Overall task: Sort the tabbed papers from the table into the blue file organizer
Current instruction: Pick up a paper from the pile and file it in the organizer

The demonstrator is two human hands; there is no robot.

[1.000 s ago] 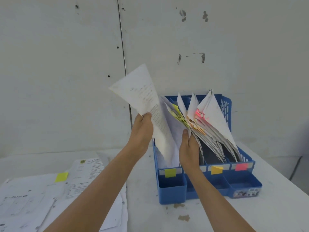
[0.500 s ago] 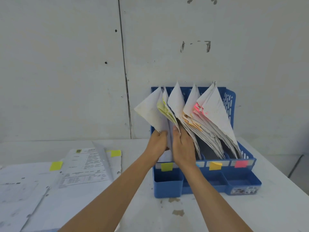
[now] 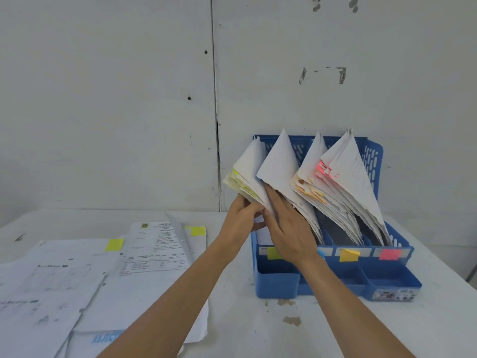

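Observation:
The blue file organizer [image 3: 374,156] stands on the white table against the wall, with yellow, orange and pink labels on its front. Its slots hold leaning paper stacks: yellow-tabbed papers [image 3: 245,174] at the left, orange-tabbed papers [image 3: 309,177] in the middle, pink-tabbed papers [image 3: 353,171] at the right. My left hand [image 3: 240,218] grips the lower edge of the yellow-tabbed stack. My right hand [image 3: 286,228] lies with straight fingers pushed between that stack and a plain white sheet [image 3: 278,164]. More tabbed papers [image 3: 77,280] lie spread on the table at the left.
Two yellow tabs [image 3: 114,244] [image 3: 198,231] show on the loose sheets at the left. Small front trays [image 3: 397,282] of the organizer face me. The table's right edge [image 3: 462,275] runs close to the organizer. Brown stains [image 3: 291,320] mark the table before it.
The sheet my left hand held up has gone down into the left slot with the yellow-tabbed stack. Both hands have come together at that slot.

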